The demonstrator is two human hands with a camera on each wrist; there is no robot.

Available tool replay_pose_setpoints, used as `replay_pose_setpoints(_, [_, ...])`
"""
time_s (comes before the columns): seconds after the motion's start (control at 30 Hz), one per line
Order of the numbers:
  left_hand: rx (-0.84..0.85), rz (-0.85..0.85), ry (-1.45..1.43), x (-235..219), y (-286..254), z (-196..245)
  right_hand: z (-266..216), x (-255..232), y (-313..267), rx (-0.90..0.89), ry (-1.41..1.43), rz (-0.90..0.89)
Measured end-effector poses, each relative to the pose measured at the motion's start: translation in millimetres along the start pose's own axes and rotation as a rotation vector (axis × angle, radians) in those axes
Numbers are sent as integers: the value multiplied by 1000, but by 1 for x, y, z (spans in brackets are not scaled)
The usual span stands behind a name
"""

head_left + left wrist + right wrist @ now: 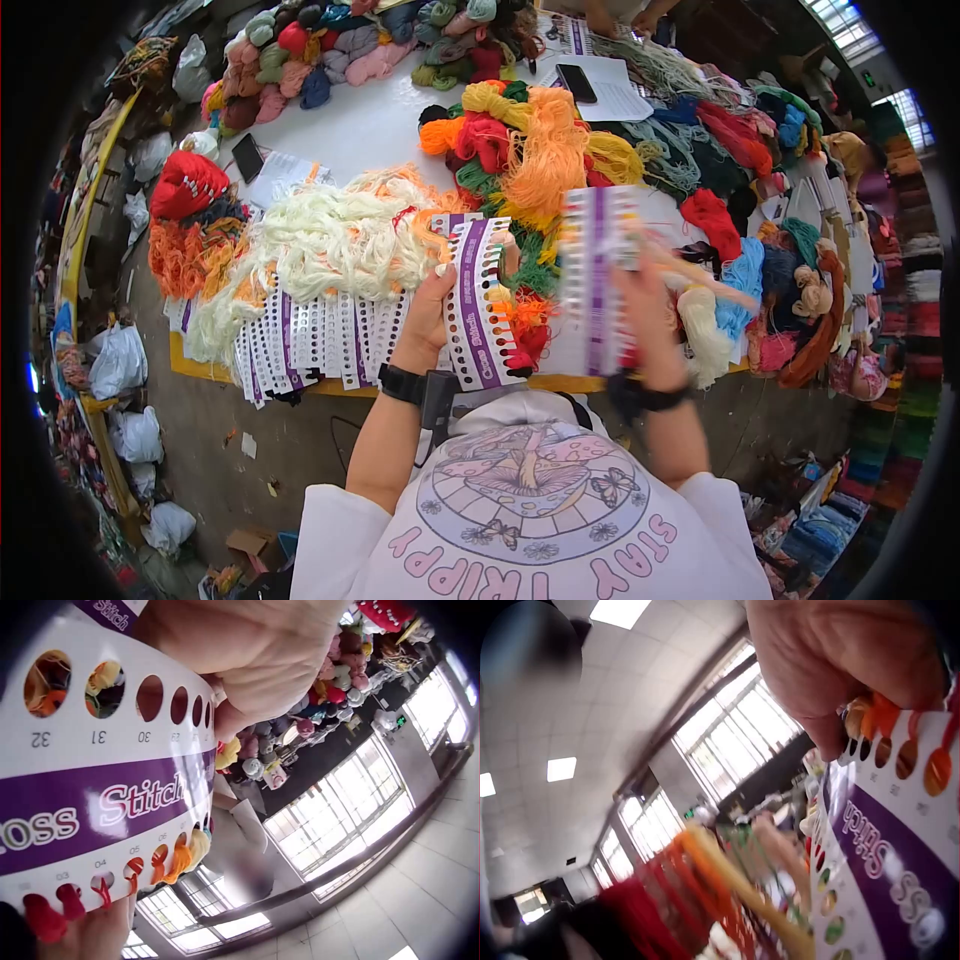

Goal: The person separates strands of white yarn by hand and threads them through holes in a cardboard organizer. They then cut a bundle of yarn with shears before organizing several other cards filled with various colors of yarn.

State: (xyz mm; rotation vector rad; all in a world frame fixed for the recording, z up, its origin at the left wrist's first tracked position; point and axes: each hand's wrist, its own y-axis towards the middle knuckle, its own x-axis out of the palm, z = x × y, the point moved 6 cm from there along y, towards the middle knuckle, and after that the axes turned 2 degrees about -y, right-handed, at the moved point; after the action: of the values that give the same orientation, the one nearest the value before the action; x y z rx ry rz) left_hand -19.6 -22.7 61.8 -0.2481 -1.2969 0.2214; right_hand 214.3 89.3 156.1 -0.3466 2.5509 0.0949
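Note:
My left hand [428, 318] grips a white thread card [466, 330] with a purple "Cross Stitch" band and punched holes along both edges. In the left wrist view, red through orange and pale yellow threads [179, 862] are looped in holes on one side, while the numbered holes opposite are bare. A second card [109, 613] overlaps it at the top. My right hand [648, 312] holds another such card [597, 285], blurred in the head view. Orange and red strands [909, 731] pass through this card's holes in the right wrist view, and loose strands [697, 874] hang beside it.
Many thread cards [350, 345] lie in a row along the table's front edge under a pile of cream yarn [340, 235]. Bright skeins [545, 150] are heaped ahead, blue skeins [742, 290] at right. Phones [576, 83] and papers lie farther back. Another person's hands show at the top.

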Motion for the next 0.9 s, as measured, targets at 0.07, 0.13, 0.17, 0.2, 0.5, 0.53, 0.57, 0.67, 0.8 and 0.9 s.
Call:
replay_pose_setpoints(0.07, [59,19,14,3,1,-5,0,65,-1,93,5,-72])
replay_pose_setpoints(0.13, [103,22,20,3,1,-7,6,102,-6,210,14,-177])
replay_pose_setpoints(0.17, [136,31,15,3,1,-7,14,116,-10,167,23,-184])
replay_pose_setpoints(0.2, [150,12,52,1,3,-8,5,121,-10,76,145,-187])
replay_pose_setpoints(0.5, [297,307,541,7,3,-10,-31,99,-17,-4,82,-375])
replay_pose_setpoints(0.53, [309,380,640,6,1,-2,-44,81,-13,-38,92,-350])
replay_pose_setpoints(0.57, [379,440,616,-3,-1,7,-59,61,-11,-68,102,-322])
replay_pose_setpoints(0.67, [507,436,658,-13,5,22,-117,-7,-15,-15,210,-340])
replay_pose_setpoints(0.8, [569,90,1368,36,39,39,-168,-93,-23,-94,143,-127])
replay_pose_setpoints(0.9, [542,182,1465,26,71,73,-181,-176,-35,-170,216,188])
